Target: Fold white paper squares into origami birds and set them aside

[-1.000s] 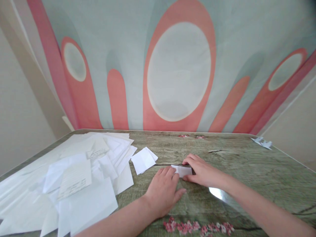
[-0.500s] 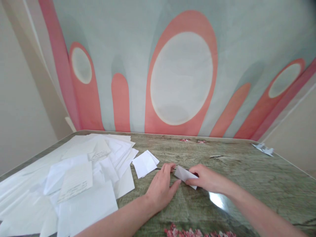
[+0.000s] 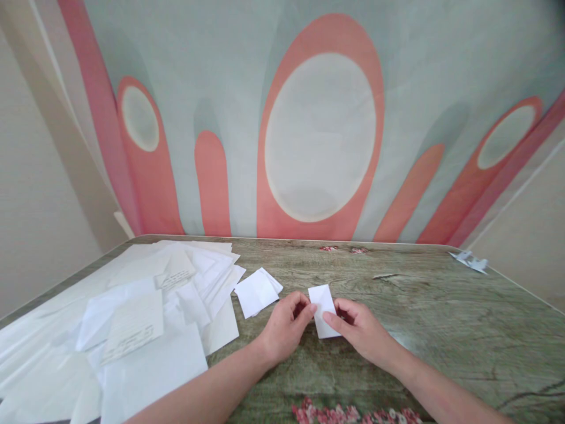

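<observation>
A small folded piece of white paper [image 3: 321, 297] stands between my two hands, its face turned toward me above the table. My left hand [image 3: 286, 324] pinches its left edge between thumb and fingers. From the other side my right hand [image 3: 357, 327] grips the paper, thumb across the front and fingers behind. Just beyond my left hand lies a small stack of square folded white papers [image 3: 257, 292].
A large spread pile of white sheets [image 3: 154, 377], some with writing, covers the left of the wood-patterned table [image 3: 441, 318]. A crumpled whitish scrap [image 3: 468, 261] lies at the far right edge. Behind the table rises a printed backdrop [image 3: 238, 118].
The folded paper has turned from a slanted position to nearly upright, facing me. My left hand has closed from spread fingers into a pinch on its edge; my right hand still holds it.
</observation>
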{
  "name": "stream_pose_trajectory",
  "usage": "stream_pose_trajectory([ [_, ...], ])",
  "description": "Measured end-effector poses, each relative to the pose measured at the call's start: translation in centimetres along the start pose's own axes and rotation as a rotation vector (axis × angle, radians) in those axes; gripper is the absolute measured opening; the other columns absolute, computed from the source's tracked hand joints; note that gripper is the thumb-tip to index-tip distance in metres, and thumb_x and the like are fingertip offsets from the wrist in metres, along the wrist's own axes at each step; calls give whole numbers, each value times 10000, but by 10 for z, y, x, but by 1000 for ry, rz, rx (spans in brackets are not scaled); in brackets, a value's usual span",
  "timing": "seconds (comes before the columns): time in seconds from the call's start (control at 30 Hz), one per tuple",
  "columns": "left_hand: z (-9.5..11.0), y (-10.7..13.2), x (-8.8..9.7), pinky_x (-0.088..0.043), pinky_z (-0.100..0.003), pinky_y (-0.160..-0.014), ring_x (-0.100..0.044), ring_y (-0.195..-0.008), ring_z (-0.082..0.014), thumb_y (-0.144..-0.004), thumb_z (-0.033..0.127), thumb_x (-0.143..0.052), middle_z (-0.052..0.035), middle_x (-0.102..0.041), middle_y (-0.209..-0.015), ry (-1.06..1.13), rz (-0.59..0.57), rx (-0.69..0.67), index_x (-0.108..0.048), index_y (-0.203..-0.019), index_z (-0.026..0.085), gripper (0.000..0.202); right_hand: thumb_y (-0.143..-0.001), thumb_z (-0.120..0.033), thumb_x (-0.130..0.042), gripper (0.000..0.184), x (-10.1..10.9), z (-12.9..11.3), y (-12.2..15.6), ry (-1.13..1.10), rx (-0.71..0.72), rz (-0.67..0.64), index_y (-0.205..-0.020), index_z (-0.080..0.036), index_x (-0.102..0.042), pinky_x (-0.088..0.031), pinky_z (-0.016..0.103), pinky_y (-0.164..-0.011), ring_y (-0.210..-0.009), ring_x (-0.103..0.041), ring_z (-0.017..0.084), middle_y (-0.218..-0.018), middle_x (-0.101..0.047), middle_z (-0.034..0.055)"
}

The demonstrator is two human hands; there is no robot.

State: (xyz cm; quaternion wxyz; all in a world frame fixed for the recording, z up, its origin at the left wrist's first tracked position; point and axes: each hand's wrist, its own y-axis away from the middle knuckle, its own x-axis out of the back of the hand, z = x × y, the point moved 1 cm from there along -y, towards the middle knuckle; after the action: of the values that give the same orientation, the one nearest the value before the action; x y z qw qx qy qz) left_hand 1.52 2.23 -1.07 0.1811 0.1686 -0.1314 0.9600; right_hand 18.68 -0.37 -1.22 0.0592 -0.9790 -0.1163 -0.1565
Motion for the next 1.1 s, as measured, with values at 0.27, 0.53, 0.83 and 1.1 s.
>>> stream_pose_trajectory([
  [0.27, 4, 4, -5, -423, -241, -654, -528, -712, -116, -762, 193, -583, -14, -541, -882, 250, 49, -21, -402, -1082, 190, 368, -820, -429, -515, 337, 0, 6, 1, 49, -12, 134, -620, -158, -516, -262, 207, -474, -517, -346, 89, -544, -399, -45],
  [0.53, 6, 4, -4, -445, -254, -675, -554, -736, -137, -685, 138, -656, -18, -577, -849, 127, 36, -14, -482, -1077, 179, 431, -856, -465, -437, 377, -9, 2, 3, -29, -72, 95, -642, -165, -520, -292, 211, -437, -444, -391, 87, -505, -434, -41],
  [0.83, -2, 2, -5, -446, -247, -646, -555, -692, -128, -733, 197, -622, -20, -593, -781, 163, 49, 52, -527, -1043, 153, 327, -885, -423, -411, 223, -2, 4, 5, -117, 28, 222, -913, -205, -449, -374, 225, -504, -577, -484, 121, -659, -498, -22],
  [1.1, -1, 0, -5, -434, -240, -619, -546, -678, -123, -727, 231, -636, -25, -597, -771, 213, 15, 45, -525, -1035, 144, 338, -859, -381, -475, 202, 0, 5, 3, -94, 77, 249, -973, -218, -437, -435, 261, -603, -688, -530, 147, -825, -568, 24],
])
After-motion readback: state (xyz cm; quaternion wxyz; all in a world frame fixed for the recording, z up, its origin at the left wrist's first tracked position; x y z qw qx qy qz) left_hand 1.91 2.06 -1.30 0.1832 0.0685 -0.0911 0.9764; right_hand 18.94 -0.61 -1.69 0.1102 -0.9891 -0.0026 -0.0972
